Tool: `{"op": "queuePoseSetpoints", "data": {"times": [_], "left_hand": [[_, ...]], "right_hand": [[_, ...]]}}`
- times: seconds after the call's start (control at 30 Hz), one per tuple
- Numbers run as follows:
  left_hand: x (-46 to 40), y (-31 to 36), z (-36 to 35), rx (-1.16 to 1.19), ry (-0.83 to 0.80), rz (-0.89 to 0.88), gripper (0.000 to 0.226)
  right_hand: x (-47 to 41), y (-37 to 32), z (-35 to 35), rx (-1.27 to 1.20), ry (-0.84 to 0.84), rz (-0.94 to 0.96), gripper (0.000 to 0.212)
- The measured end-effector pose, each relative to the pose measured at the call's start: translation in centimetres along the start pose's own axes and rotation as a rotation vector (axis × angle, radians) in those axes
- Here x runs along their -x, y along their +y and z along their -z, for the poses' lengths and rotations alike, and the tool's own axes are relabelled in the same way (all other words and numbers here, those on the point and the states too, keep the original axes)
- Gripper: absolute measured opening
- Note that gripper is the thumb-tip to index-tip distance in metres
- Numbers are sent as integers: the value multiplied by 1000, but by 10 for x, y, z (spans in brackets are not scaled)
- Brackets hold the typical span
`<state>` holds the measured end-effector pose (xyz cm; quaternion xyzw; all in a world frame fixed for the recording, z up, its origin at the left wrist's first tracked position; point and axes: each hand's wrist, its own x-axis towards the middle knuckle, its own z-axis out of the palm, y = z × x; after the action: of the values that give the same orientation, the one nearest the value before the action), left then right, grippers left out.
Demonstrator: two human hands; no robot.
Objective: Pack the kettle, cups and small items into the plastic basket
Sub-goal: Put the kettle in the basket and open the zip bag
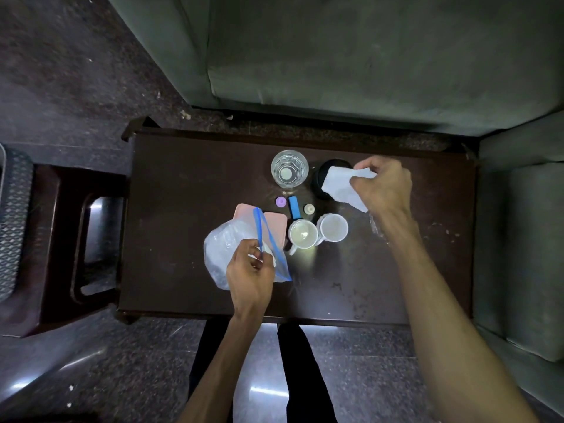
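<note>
Left tabletop: bare, open for passing.
Frame centre: glass, two cups, blue stick, small caps crowd together.
Lower-left centre: plastic bag over pink box.
Lower right: bare.

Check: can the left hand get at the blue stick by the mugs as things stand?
Probably not yet: the left hand is pinching the zip bag open. The blue stick itself lies uncovered, close beyond the bag.

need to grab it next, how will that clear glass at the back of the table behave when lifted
The clear glass is probably rigid and breakable. It seems to hold water, so likely heavy for its size and apt to spill if tilted. Its smooth wall may be slippery.
</note>
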<state>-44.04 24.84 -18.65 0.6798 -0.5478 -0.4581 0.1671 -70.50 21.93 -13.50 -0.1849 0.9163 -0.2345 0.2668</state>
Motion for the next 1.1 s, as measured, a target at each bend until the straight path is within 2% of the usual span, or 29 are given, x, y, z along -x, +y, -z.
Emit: {"op": "queuePoseSetpoints", "data": {"times": [0.2,0.43,0.57,0.73,0.87,0.97,1.03,1.07,1.1], "left_hand": [[-1,-2,1,-7,12,-17,16],[0,-7,7,1,1,-12,12],[3,-7,11,-10,-8,-9,12],[8,-1,17,0,-13,-3,15],[11,6,23,22,10,-19,16],[15,12,29,51,59,-6,16],[21,17,34,75,79,-10,18],[24,21,36,95,84,-11,21],[29,24,39,116,89,-15,26]], "right_hand": [[-21,-8,-34,219,-92,39,41],[-33,-18,-44,319,35,131,33],[-29,-20,-52,389,13,185,29],[-20,-10,-56,458,83,171,41],[-16,-5,-50,390,51,191,44],[6,-9,-38,279,245,208,43],[32,-10,-27,115,323,244,33],[45,-8,-22,23,252,237,27],[58,-6,-19,-72,103,188,24]]}}
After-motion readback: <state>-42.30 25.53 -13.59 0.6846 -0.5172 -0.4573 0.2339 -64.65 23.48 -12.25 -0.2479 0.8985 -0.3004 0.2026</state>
